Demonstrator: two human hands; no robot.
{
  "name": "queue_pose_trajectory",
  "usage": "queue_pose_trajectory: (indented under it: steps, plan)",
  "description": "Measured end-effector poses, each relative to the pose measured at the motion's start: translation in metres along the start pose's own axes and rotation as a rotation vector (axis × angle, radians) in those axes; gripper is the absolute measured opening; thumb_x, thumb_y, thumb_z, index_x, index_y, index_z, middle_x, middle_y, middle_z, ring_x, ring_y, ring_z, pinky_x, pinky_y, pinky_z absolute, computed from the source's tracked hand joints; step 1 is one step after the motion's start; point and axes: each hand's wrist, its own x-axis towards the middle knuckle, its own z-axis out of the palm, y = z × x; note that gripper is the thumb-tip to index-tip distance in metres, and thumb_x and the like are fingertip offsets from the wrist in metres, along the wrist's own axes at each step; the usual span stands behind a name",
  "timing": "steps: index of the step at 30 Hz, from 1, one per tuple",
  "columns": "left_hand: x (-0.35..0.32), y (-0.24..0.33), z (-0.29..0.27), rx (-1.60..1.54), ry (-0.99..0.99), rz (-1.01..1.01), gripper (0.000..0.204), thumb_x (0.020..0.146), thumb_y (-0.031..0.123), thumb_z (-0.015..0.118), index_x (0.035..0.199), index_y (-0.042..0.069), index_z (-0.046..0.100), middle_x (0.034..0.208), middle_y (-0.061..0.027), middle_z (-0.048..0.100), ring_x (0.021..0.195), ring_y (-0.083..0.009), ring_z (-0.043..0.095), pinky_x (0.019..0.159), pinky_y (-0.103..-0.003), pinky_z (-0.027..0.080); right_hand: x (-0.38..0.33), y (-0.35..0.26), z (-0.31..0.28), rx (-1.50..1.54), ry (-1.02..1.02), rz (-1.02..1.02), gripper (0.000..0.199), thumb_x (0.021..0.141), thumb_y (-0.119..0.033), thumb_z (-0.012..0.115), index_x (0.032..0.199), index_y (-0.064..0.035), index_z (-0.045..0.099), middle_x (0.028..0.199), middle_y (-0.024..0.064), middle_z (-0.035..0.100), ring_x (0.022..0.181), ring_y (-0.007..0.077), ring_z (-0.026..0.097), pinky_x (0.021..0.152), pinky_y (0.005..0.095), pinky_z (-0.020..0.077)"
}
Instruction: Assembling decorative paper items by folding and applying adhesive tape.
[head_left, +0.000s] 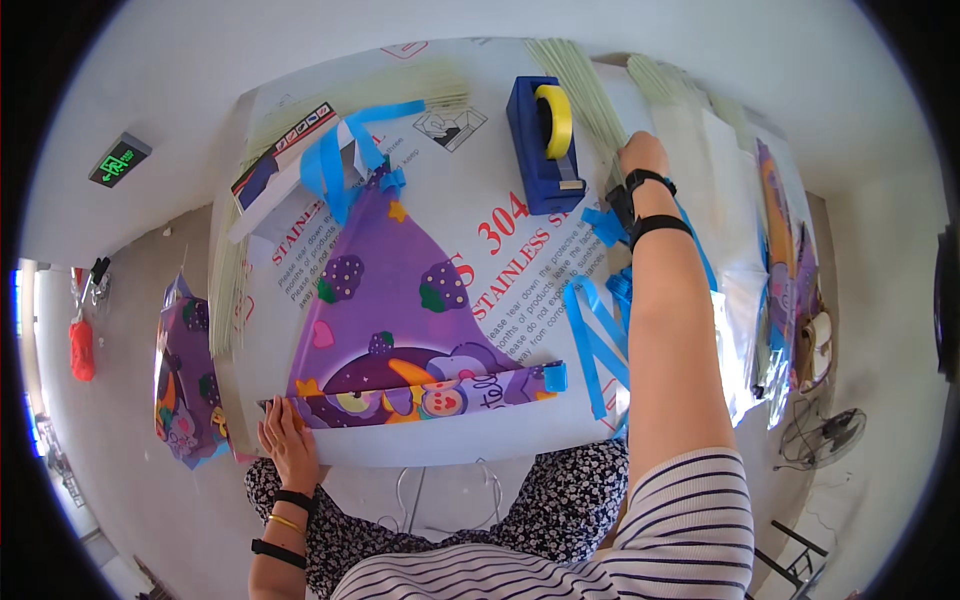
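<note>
Our purple sheet [395, 260] lies flat on the worktop [450, 440], right in front of us. It has a shape like a big triangle. Its long way runs from the tip, up and away from us a bit to the left, down to the wide edge on our side. Along that wide edge a folded strip [500, 390] goes from left to right, and its right end has a bit of blue tape [555, 377] on it.

Our left hand [290, 450] is the nearer one. It is at the bottom left corner of the sheet, and its fingers touch that corner. They look almost straight and a little spread, not curled up around it.

Our right hand [643, 155] is well apart from the sheet. It reaches far up on the right, beside the pale green sticks [585, 100]. Those fingers look bent, but we cannot tell what they have hold of, if anything. A dark thing [618, 203] is just below them. From there, the sheet lies to the left and back toward us. The blue tape holder [530, 150] stands between that hand and the sheet's tip, and loose blue strips [595, 345] lie just right of the taped end.
</note>
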Motion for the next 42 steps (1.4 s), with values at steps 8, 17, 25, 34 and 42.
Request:
queue_pose_trajectory:
  steps: [8, 17, 25, 34, 42]
  plan:
    - [0.002, 0.004, 0.002, -0.036, 0.025, 0.035, 0.062, 0.099, 0.021, 0.052, 0.156, 0.005, 0.036, 0.160, -0.0140, 0.038, 0.150, -0.0330, 0.032, 0.125, -0.054, 0.016, 0.025, 0.021, -0.029, 0.076, -0.134, 0.030, 0.022, 0.087, -0.020, 0.069, 0.099, -0.0046, 0.078, 0.105, 0.0230, 0.075, 0.104, 0.0392, 0.071, 0.087, 0.0453, 0.0584]
    - [0.001, 0.004, 0.001, -0.047, 0.081, 0.031, 0.059, 0.100, 0.018, 0.052, 0.156, 0.007, 0.037, 0.159, -0.0145, 0.038, 0.149, -0.0320, 0.032, 0.125, -0.052, 0.018, -0.013, 0.043, -0.120, 0.884, 0.333, -0.137, 0.012, 0.091, -0.016, 0.070, 0.088, -0.0046, 0.072, 0.078, 0.0083, 0.075, 0.070, 0.0201, 0.076, 0.070, 0.0328, 0.0558]
    - [-0.008, -0.007, 0.016, -0.032, 0.113, -0.020, 0.058, 0.100, 0.027, 0.054, 0.154, 0.011, 0.040, 0.160, -0.0085, 0.038, 0.152, -0.0288, 0.030, 0.124, -0.055, 0.018, -0.056, 0.072, -0.314, 1.122, 0.637, -0.327, 0.008, 0.097, -0.009, 0.064, 0.097, -0.0005, 0.065, 0.085, 0.0095, 0.073, 0.075, 0.0191, 0.075, 0.066, 0.0289, 0.0570]
    - [-0.009, -0.010, 0.016, -0.040, 0.121, -0.060, 0.055, 0.101, 0.032, 0.052, 0.152, 0.013, 0.043, 0.158, -0.0042, 0.043, 0.150, -0.0259, 0.034, 0.122, -0.058, 0.019, -0.261, -0.001, -0.475, 0.651, 0.749, -0.809, 0.010, 0.101, -0.010, 0.062, 0.106, -0.0064, 0.070, 0.093, 0.0006, 0.073, 0.085, 0.0103, 0.064, 0.080, 0.0257, 0.0500]
    - [-0.006, -0.006, 0.010, -0.113, 0.198, -0.031, 0.054, 0.098, 0.035, 0.058, 0.147, 0.015, 0.049, 0.154, -0.0045, 0.046, 0.146, -0.0247, 0.039, 0.118, -0.059, 0.022, -0.457, -0.077, -0.228, 0.718, -0.206, -0.890, 0.009, 0.090, -0.001, 0.066, 0.098, -0.0040, 0.069, 0.091, 0.0078, 0.063, 0.080, 0.0233, 0.066, 0.069, 0.0336, 0.0520]
